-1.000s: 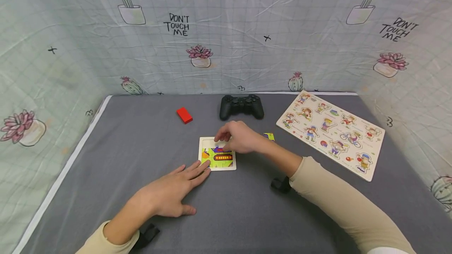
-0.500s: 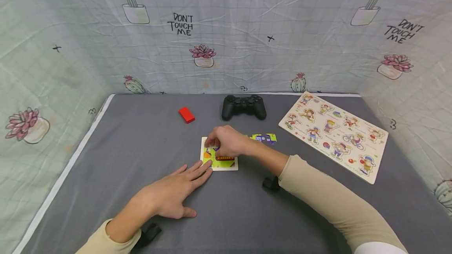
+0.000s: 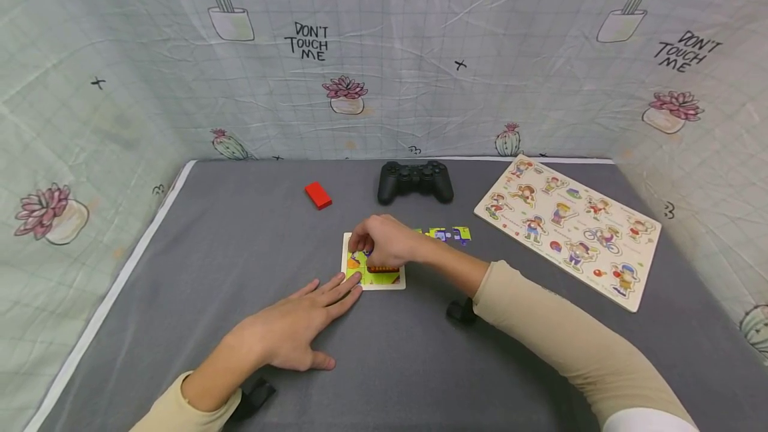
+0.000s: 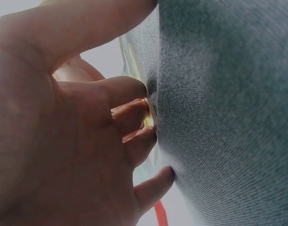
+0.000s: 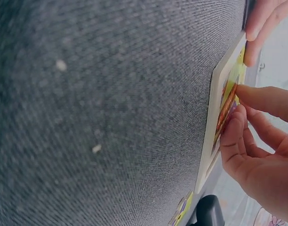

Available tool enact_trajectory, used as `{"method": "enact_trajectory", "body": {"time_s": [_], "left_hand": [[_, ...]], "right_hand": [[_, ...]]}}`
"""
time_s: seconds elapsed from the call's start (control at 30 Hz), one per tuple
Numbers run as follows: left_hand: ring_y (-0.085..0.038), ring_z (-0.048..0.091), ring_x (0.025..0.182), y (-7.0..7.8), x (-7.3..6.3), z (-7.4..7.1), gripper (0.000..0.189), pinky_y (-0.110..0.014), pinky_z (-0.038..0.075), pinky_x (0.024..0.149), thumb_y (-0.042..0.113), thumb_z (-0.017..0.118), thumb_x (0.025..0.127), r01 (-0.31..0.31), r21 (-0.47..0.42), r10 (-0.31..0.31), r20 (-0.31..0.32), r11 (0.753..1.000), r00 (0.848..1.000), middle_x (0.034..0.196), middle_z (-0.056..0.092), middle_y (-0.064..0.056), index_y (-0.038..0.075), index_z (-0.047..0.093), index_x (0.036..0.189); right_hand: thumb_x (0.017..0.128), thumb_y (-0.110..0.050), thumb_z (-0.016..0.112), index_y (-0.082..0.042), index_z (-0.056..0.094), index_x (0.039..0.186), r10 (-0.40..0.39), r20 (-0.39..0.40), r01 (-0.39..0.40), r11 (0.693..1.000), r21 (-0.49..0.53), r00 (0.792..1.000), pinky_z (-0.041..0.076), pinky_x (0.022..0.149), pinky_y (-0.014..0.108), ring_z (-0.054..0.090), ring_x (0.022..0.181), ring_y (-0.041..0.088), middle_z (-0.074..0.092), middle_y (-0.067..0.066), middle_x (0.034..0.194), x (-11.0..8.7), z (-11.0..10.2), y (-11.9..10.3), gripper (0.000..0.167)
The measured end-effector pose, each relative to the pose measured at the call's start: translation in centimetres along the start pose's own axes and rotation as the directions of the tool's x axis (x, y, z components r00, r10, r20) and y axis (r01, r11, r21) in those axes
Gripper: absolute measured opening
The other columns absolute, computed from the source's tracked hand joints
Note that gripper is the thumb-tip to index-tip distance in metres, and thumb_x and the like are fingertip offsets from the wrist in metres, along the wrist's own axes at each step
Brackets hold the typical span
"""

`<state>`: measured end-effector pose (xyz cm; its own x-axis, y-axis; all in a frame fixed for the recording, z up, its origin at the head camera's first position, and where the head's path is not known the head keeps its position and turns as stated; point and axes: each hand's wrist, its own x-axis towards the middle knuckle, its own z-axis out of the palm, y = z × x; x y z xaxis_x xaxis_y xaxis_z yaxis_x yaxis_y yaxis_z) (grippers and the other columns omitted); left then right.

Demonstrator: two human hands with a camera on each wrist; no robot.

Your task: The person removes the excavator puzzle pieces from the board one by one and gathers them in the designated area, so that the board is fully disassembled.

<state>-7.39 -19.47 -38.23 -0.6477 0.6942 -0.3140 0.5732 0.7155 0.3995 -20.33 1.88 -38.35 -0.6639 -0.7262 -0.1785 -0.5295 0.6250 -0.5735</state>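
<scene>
A small square jigsaw puzzle (image 3: 384,279) in a pale frame lies mid-table, with a yellow-green picture of a digger. My left hand (image 3: 294,329) lies spread on the cloth, its fingertips resting on the puzzle's lower left corner. Over the puzzle's upper part is my right hand (image 3: 387,239), thumb and fingers curled together as in a pinch at a puzzle piece, which they mostly hide. In the right wrist view, the right thumb and fingers (image 5: 236,134) meet at the puzzle's surface. Loose puzzle pieces (image 3: 461,235) lie just right of the frame, partly behind the right wrist.
Behind the puzzle stands a black game controller (image 3: 415,182), with a red block (image 3: 318,195) to its left. A large wooden peg board (image 3: 564,219) with figures lies at the right. Grey cloth (image 3: 252,232) covers the table; a printed curtain (image 3: 408,72) surrounds it.
My right hand has moved left and slightly down over the puzzle, uncovering more loose pieces on its right. For the last half second it has hardly moved. The left hand stays in place.
</scene>
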Motion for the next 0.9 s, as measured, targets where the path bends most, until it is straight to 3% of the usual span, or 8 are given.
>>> {"method": "enact_trajectory", "body": {"time_s": [0.6,0.9], "left_hand": [[-0.027,0.013,0.163,0.15,0.14,-0.05,0.107,-0.059,0.019,0.129,0.036,0.087,0.084,-0.005,-0.006,0.005,-0.008,1.0,1.0,0.176,0.014,-0.006,0.01,0.025,0.166],[-0.027,0.012,0.163,0.05,0.16,0.11,0.107,-0.058,0.02,0.129,0.037,0.087,0.084,0.003,0.002,-0.003,-0.012,1.0,1.0,0.176,0.015,-0.006,0.01,0.025,0.166]], "right_hand": [[0.081,0.007,0.072,-0.009,0.076,0.105,0.004,-0.019,-0.004,1.0,0.011,1.0,0.053,0.077,0.02,0.061,0.083,0.011,0.071,0.002,0.094,-0.11,-0.05,-0.17,0.03],[0.08,0.002,0.081,-0.009,0.076,0.103,0.016,-0.025,-0.016,1.0,0.006,1.0,0.053,0.075,0.02,0.061,0.082,0.011,0.071,0.002,0.093,-0.12,-0.28,-0.73,0.027]]}}
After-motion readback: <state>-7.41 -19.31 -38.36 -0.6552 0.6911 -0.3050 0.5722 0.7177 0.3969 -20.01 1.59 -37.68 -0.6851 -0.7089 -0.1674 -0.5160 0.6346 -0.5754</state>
